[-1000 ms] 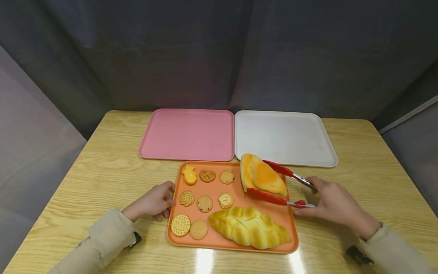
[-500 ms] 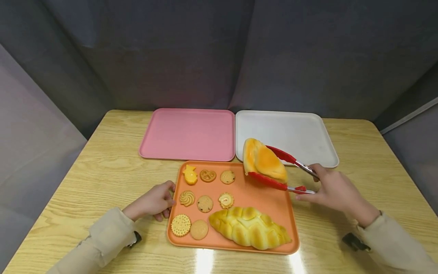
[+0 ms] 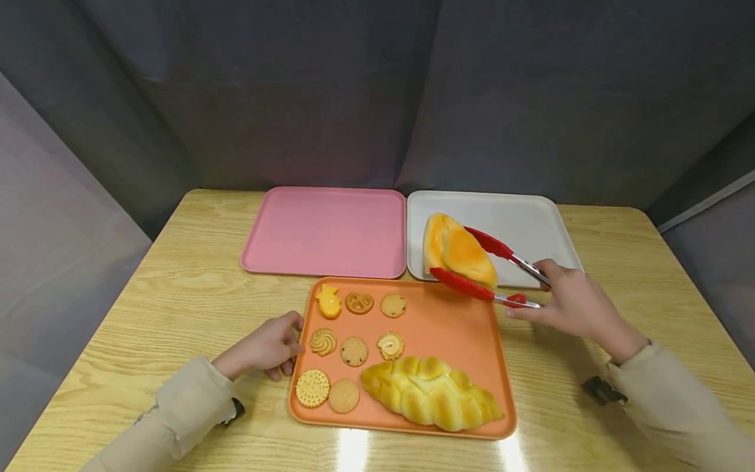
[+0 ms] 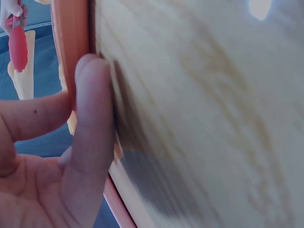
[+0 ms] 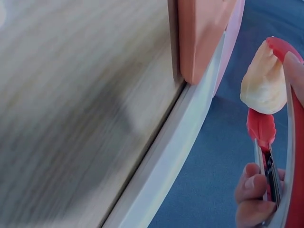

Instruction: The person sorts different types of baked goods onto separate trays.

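My right hand [image 3: 580,301] holds a pair of red-tipped metal tongs [image 3: 463,283], thumb on one arm and fingers on the other. Between the tong tips is a golden, folded-looking bread roll [image 3: 463,252], raised over the front left part of the white tray [image 3: 548,239]; the right wrist view also shows the roll [image 5: 263,80] between the red tips. With thumb and finger my left hand [image 3: 262,347] pinches the left rim of the orange tray [image 3: 454,321]. On that tray lie a braided loaf [image 3: 433,393] and several cookies, among them a pretzel-shaped cookie [image 3: 359,303].
A pink tray [image 3: 327,229] stands at the back left, side by side with the white one. Both are behind the orange tray on the wooden table [image 3: 177,282]. Dark curtain [image 3: 307,92] hangs along the table's back edge.
My right hand has moved the tongs and bread roll away from me, from above the orange tray to above the white tray. The left hand has stayed at the orange tray's rim.
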Demonstrator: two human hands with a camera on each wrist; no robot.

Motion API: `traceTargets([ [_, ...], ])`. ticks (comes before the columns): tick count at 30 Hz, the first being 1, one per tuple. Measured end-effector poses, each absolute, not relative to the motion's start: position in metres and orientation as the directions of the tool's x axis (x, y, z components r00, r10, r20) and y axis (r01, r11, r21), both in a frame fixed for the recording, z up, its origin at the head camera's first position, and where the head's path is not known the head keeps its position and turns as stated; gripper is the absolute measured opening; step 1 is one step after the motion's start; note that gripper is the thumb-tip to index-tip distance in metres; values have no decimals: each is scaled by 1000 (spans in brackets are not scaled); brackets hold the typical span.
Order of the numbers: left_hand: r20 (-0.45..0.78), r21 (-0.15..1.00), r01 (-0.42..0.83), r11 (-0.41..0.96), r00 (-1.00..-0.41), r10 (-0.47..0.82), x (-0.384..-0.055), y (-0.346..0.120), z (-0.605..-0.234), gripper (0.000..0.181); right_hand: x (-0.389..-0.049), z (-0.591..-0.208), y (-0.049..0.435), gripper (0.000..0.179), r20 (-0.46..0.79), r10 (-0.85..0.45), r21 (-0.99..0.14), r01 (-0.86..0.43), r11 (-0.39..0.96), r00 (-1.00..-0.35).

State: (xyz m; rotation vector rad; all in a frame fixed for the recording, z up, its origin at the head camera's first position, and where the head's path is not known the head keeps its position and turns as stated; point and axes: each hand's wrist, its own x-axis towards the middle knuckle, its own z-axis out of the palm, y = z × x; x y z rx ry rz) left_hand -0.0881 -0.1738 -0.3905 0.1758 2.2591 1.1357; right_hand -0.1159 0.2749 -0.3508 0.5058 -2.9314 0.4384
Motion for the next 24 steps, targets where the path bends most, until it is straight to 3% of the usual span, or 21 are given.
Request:
traceTargets([
  [12, -446, 773, -140, 619, -814, 372, -88, -175, -392, 17, -144, -351, 272, 69, 197, -290, -265, -336, 904, -936],
  [24, -451, 768, -150, 623, -816, 360, -89, -174, -392, 17, -174, -349, 271, 67, 114, -232, -283, -255, 924, -966],
])
